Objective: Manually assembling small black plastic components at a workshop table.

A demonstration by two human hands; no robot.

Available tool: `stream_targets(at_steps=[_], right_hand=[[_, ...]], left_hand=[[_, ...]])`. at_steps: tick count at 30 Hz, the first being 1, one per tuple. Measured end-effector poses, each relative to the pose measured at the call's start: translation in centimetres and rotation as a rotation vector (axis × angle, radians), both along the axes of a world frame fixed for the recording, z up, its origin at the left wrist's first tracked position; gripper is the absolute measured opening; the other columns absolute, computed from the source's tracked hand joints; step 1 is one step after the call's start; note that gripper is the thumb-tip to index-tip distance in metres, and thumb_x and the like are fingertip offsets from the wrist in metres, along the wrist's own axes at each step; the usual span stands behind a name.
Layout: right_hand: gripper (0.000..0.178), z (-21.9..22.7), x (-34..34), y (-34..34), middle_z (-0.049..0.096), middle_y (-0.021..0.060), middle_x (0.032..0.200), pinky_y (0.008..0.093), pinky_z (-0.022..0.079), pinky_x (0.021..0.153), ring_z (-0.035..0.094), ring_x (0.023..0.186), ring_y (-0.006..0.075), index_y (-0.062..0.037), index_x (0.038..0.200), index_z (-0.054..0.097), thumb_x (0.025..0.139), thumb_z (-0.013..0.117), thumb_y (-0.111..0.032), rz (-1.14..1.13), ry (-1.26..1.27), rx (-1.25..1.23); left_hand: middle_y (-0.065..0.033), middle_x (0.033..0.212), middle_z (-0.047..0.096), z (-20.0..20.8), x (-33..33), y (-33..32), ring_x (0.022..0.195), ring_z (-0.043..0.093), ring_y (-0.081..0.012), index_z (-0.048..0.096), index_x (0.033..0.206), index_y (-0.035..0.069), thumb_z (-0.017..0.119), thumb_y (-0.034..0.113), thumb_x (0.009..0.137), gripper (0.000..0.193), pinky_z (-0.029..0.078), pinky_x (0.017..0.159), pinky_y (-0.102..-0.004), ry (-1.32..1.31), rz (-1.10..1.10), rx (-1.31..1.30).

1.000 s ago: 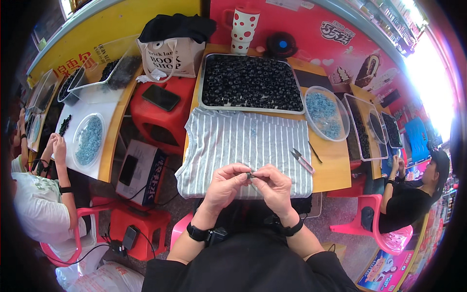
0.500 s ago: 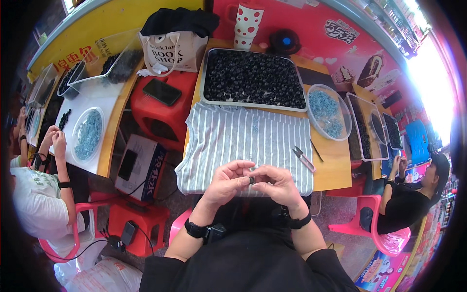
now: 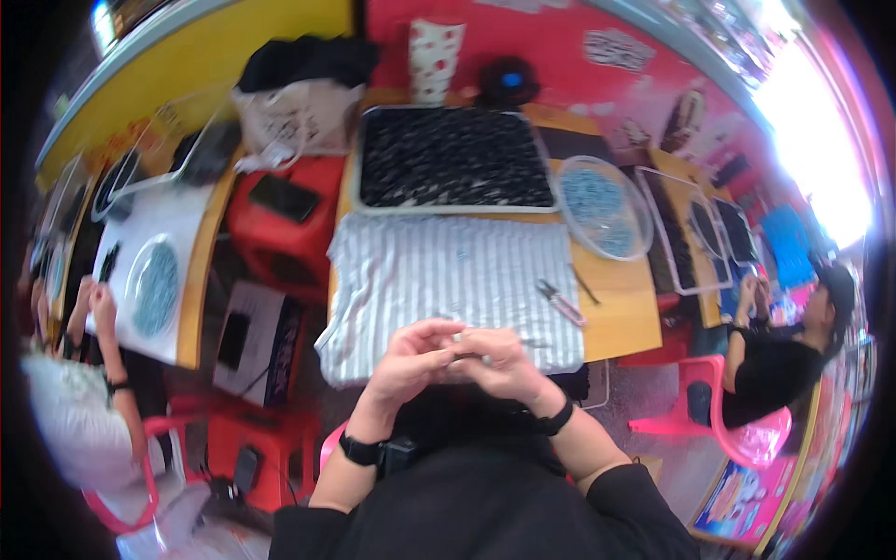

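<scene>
Over the near edge of a grey-and-white striped cloth, my left hand and my right hand meet at the fingertips. Both are closed in a pinch on a small dark piece, mostly covered by the fingers and smeared by motion. To the right on the cloth lies a pair of small snips, beside a thin dark stick. Beyond the cloth stands a wide tray full of small black parts. A round clear tub of small light-blue pieces sits at the far right.
On the left are a red stool with a phone on it, a cloth bag and a box. A spotted tumbler stands behind the tray. People sit at tables on both sides.
The whole view has shifted, with the table and its things lying further left and now blurred. My hands stay together, and the right fingers have closed further over the small dark piece.
</scene>
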State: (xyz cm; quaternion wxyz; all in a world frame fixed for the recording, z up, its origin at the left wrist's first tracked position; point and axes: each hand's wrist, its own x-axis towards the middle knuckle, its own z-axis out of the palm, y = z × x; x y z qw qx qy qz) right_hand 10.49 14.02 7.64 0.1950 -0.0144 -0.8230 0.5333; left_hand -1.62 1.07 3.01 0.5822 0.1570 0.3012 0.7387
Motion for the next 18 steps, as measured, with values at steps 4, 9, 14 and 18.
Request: stream_targets(at_steps=[4, 9, 14, 18], right_hand=[[0.015, -1.2, 0.8, -0.1, 0.066, 0.0098, 0.082, 0.0286, 0.05, 0.064, 0.065, 0.075, 0.0145, 0.0015, 0.097, 0.063, 0.083, 0.067, 0.001, 0.052, -0.09, -0.29], [0.024, -0.1, 5.7, 4.6, 0.065, 0.0026, 0.091, 0.0255, 0.05, 0.081, 0.061, 0.093, 0.0087, 0.0013, 0.104, 0.064, 0.082, 0.072, -0.002, -0.035, -0.381, -0.363], [0.018, 2.8, 10.7, 14.3, 0.067, 0.0052, 0.088, 0.0251, 0.051, 0.064, 0.062, 0.074, 0.0096, 0.0006, 0.099, 0.065, 0.081, 0.068, 0.002, -0.59, -0.055, -0.309], [0.033, 6.0, 11.8, 21.8, 0.062, 0.0011, 0.08, 0.0209, 0.043, 0.056, 0.053, 0.064, 0.0055, 0.0038, 0.114, 0.058, 0.083, 0.067, 0.001, -1.052, 0.34, -0.302]], left_hand=[[-0.0067, 0.095, 0.065, -1.3, 0.1, -1.0, 0.075, 0.063, -0.0107, 0.055, 0.126, -0.003, 0.061, 0.003, 0.092, 0.035, 0.052, 0.066, -0.0226, 0.078, 0.044, -0.001], [-0.0179, 0.105, 0.066, -1.4, 0.5, -0.3, 0.084, 0.068, -0.022, 0.054, 0.127, -0.005, 0.058, 0.002, 0.092, 0.036, 0.053, 0.076, -0.0297, 0.042, 0.043, 0.1], [-0.0174, 0.103, 0.066, -1.3, 0.4, 0.1, 0.083, 0.068, -0.0218, 0.055, 0.124, -0.005, 0.059, 0.002, 0.091, 0.034, 0.053, 0.075, -0.0292, 0.05, 0.037, 0.071], [-0.0156, 0.099, 0.068, -0.8, 0.2, -0.6, 0.083, 0.068, -0.0217, 0.058, 0.122, -0.004, 0.059, 0.002, 0.092, 0.031, 0.054, 0.073, -0.0297, 0.045, 0.078, -0.001]])
